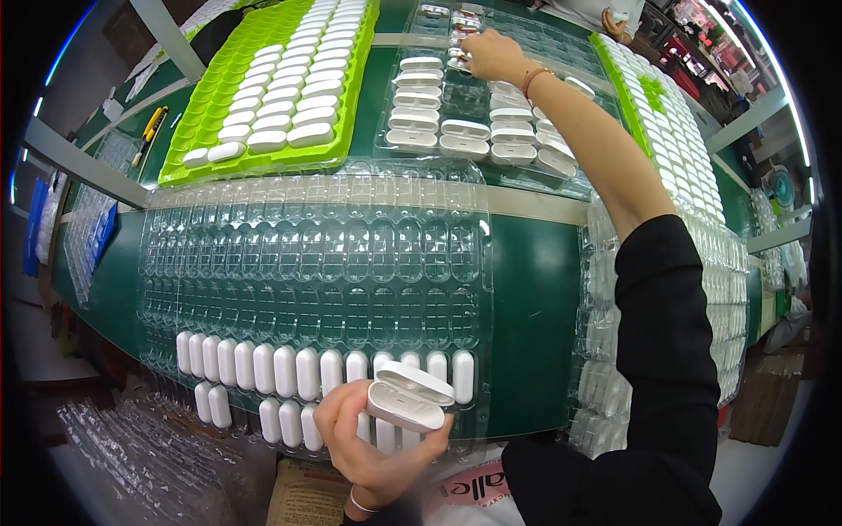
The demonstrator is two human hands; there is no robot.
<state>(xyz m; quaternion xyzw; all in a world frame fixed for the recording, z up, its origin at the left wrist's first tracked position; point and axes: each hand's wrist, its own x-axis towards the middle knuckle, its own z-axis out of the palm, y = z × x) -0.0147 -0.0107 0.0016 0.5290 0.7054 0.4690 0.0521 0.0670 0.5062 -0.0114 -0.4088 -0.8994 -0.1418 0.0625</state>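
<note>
My left hand (373,460) is wrapped round a white, pill-shaped earbud charging case (405,410) with its lid up, held above the near edge of a clear plastic tray (333,302). Closed white cases (263,366) stand in that tray's near rows. My right hand (495,54) reaches far forward over another clear tray (482,92). Its fingers are drawn together at small metallic and white parts (460,53) there; what they pinch is too small to make out. Open white cases (414,118) stand in rows beside and nearer than that hand.
A lime-green tray (197,114) of white cases lies at the far left, another green tray (671,131) at the right. Stacked clear trays (605,342) rise beside my right arm. A yellow-handled cutter (151,131) lies at left. Another person's hand (614,24) shows at the far side.
</note>
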